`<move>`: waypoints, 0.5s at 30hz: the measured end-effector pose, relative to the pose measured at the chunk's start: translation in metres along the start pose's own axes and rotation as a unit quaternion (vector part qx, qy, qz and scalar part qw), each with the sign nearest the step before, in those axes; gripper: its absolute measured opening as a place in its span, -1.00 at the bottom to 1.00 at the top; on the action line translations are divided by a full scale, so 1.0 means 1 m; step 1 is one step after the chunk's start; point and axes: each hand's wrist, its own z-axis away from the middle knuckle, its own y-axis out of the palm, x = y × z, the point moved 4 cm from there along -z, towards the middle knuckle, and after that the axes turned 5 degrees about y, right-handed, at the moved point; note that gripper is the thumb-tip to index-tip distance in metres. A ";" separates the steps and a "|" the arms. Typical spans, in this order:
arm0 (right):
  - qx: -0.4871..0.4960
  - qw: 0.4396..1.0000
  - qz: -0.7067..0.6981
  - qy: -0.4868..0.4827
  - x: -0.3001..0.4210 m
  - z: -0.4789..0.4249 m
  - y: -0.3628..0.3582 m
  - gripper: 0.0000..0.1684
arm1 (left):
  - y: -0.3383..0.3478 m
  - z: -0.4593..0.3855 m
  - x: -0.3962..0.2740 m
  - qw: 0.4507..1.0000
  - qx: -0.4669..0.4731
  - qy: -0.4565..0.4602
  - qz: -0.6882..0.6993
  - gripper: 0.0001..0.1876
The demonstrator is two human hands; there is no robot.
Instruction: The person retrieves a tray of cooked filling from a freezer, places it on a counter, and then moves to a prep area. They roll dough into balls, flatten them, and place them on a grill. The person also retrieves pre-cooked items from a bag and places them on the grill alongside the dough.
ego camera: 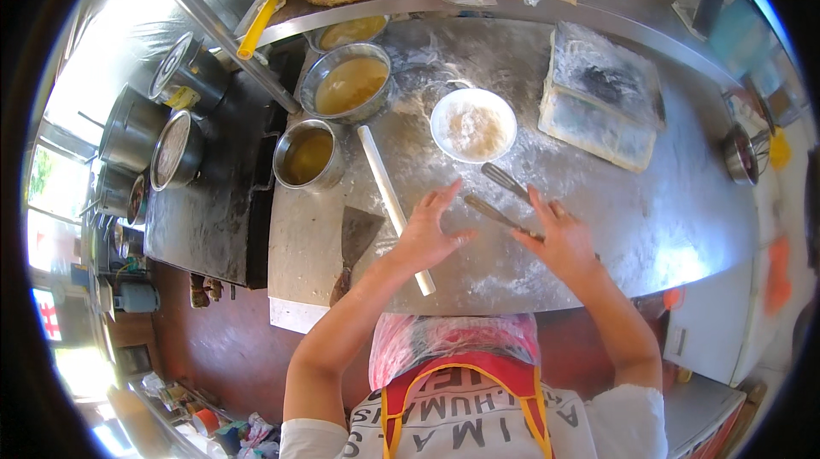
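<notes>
My left hand (pixel 430 235) is raised over the floured metal worktop (pixel 512 273), fingers apart and nothing in it, beside a white rolling pin (pixel 383 180). My right hand (pixel 564 235) is at the handles of metal tongs (pixel 503 178), whose two arms are spread and point up-left; whether the fingers grip them or only touch them is unclear. Just beyond the tongs stands a white bowl (pixel 474 126) of flour-like powder. A metal scraper blade (pixel 359 235) lies to the left of the rolling pin.
Metal bowls of yellowish liquid (pixel 349 84) and a pot of darker liquid (pixel 307 155) stand at the left. A flour-dusted plastic container (pixel 602 97) is at the back right. A dark stove top (pixel 205 203) with pots adjoins the worktop; a shelf (pixel 410 7) runs along the far side.
</notes>
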 end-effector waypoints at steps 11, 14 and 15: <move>0.002 1.000 -0.027 0.012 0.011 0.020 0.002 -0.17 | 0.011 0.004 0.013 0.973 -0.189 -0.068 0.116 0.09; 0.005 0.997 -0.070 0.039 0.011 0.017 0.007 -0.19 | 0.017 0.001 0.016 0.931 -0.189 -0.145 0.278 0.04; 0.037 0.991 -0.094 0.087 -0.001 0.019 0.013 -0.19 | 0.025 0.005 0.019 0.910 -0.182 -0.174 0.330 0.02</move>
